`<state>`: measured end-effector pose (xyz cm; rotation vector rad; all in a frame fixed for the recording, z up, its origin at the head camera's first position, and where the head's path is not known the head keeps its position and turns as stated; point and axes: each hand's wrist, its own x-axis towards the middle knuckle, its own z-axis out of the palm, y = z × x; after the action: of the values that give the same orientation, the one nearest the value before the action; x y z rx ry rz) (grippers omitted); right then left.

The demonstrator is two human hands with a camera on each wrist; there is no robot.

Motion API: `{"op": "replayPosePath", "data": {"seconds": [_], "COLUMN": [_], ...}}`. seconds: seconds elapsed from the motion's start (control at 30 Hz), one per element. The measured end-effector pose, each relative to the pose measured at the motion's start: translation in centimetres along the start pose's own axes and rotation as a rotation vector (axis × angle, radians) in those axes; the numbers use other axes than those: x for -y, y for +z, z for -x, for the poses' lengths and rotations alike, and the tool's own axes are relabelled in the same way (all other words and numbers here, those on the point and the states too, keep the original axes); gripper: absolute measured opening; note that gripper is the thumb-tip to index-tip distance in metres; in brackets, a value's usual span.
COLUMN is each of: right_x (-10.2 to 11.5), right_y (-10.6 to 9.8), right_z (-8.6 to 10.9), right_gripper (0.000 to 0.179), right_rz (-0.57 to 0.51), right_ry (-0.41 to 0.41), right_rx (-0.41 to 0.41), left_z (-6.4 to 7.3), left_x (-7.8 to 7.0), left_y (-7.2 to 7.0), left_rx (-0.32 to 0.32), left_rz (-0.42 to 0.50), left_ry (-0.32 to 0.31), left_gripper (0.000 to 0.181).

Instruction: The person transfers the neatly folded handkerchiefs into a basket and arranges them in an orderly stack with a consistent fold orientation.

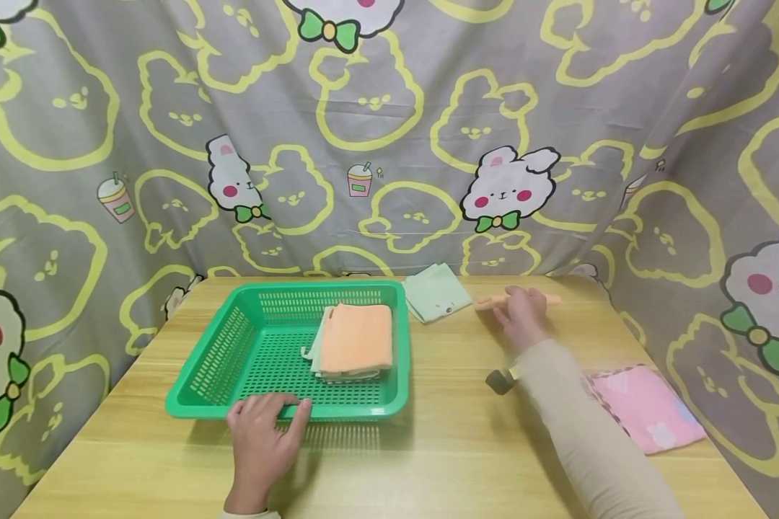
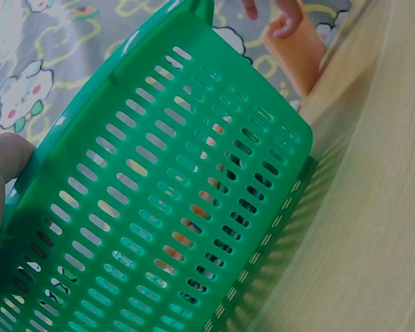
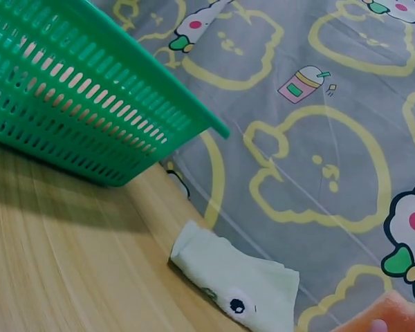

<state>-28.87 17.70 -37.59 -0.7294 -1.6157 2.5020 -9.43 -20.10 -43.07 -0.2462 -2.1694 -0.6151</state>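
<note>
My left hand point(image 1: 264, 440) grips the near rim of a green perforated plastic basket point(image 1: 363, 412), with fingers over the edge. Inside the basket, at its right end, lies a stack of folded cloths topped by an orange towel point(image 1: 357, 337); paler layers show beneath. At the back right of the table, my right hand point(image 1: 522, 311) holds another folded orange towel point(image 1: 490, 301). The left wrist view shows this towel point(image 2: 297, 55) standing on edge under the fingers. A folded pale green cloth point(image 1: 437, 294) lies between basket and right hand.
A folded pink cloth point(image 1: 649, 409) lies on the right of the wooden table point(image 1: 441, 447), beside my right forearm. The right wrist camera point(image 1: 500, 382) sticks out from that arm. A grey patterned curtain point(image 1: 389, 166) borders the table's back and sides.
</note>
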Motion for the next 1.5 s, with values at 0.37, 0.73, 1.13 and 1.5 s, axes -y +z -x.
{"op": "replayPosePath", "data": {"seconds": [0.37, 0.73, 1.13, 1.5], "right_x": [0.8, 1.0, 1.2, 1.1], "right_y": [0.4, 1.1, 1.7, 2.1], "right_z": [1.3, 2.3, 3.1, 3.6], "right_gripper": [0.079, 0.075, 0.074, 0.073], "right_rz": [0.000, 0.031, 0.005, 0.001], "right_ry": [-0.010, -0.002, -0.026, -0.034], "right_rx": [0.036, 0.036, 0.085, 0.112], "left_z": [0.0, 0.2, 0.1, 0.1], "left_x": [-0.1, 0.0, 0.0, 0.1], "left_y": [-0.1, 0.0, 0.0, 0.0], "left_rx": [0.009, 0.011, 0.010, 0.012], "left_rz": [-0.005, -0.002, 0.000, -0.006], "left_ry": [-0.016, -0.022, -0.014, -0.012], "left_gripper": [0.014, 0.013, 0.014, 0.014]}}
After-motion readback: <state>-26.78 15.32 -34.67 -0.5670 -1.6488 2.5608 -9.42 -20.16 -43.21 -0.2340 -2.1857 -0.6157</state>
